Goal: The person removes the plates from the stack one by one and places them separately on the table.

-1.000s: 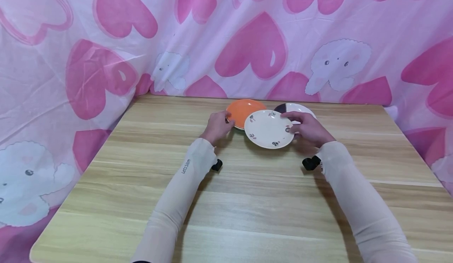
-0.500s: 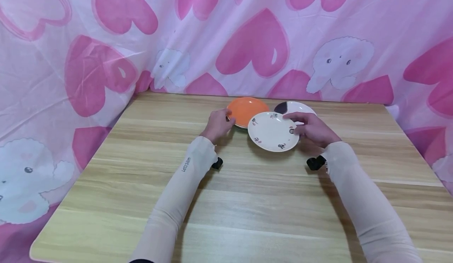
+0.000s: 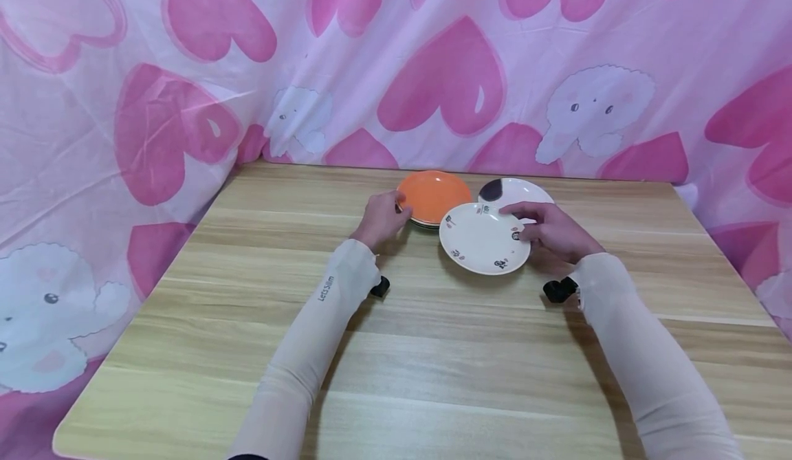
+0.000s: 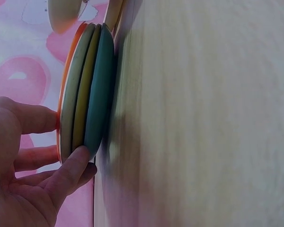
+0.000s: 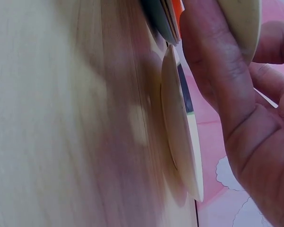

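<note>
My right hand [image 3: 557, 230] pinches the right rim of a cream plate [image 3: 481, 241] with small printed figures round its edge, holding it raised over the table. In the right wrist view that plate [image 5: 244, 23] sits between the fingers and thumb. An orange plate [image 3: 436, 195] tops a stack at the back, and my left hand [image 3: 380, 219] grips the stack's left edge. The left wrist view shows the layers below: a pale plate, a yellowish plate [image 4: 86, 94] and a teal plate [image 4: 100, 94] at the bottom, with fingertips at the rims.
A white plate [image 3: 526, 190] with a dark patch lies on the table right of the stack, partly hidden by the cream plate and right hand. The wooden table [image 3: 433, 377] ends at the back against a pink heart-print cloth [image 3: 346, 89].
My right hand has carried the cream plate to the right and slightly nearer, away from the stack, uncovering more of the orange plate. My left hand has stayed at the stack's edge.
</note>
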Demonstrator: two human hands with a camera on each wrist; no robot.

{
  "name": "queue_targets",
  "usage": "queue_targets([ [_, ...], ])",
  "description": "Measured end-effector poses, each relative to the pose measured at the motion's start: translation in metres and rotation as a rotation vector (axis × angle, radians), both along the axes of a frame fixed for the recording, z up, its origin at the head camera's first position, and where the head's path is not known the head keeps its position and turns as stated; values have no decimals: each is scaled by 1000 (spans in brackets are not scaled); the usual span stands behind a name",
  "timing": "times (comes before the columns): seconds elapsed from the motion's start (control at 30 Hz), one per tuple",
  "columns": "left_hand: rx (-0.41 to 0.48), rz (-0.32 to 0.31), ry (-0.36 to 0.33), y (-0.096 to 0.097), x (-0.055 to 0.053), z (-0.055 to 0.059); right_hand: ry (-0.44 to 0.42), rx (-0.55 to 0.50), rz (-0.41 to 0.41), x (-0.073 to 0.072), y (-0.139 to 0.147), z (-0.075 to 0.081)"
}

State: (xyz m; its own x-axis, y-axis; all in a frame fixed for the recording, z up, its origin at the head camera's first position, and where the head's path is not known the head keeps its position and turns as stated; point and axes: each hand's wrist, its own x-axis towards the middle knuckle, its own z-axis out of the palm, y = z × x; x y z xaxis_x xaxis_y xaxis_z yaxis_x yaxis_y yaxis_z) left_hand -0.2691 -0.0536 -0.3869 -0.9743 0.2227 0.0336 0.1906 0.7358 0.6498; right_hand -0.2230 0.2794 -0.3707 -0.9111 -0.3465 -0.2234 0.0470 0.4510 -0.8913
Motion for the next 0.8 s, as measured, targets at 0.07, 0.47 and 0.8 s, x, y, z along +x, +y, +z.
queue_targets([
  [0.07,0,1,2,0,0,0,6,3,0,1,2,0],
  [0.47,9,-4,-13,0,1,-1,10,45,-6,11,15,-2],
  [0.8,12,1,-17,0,1,-2,-22,1,10,16,21,-5],
])
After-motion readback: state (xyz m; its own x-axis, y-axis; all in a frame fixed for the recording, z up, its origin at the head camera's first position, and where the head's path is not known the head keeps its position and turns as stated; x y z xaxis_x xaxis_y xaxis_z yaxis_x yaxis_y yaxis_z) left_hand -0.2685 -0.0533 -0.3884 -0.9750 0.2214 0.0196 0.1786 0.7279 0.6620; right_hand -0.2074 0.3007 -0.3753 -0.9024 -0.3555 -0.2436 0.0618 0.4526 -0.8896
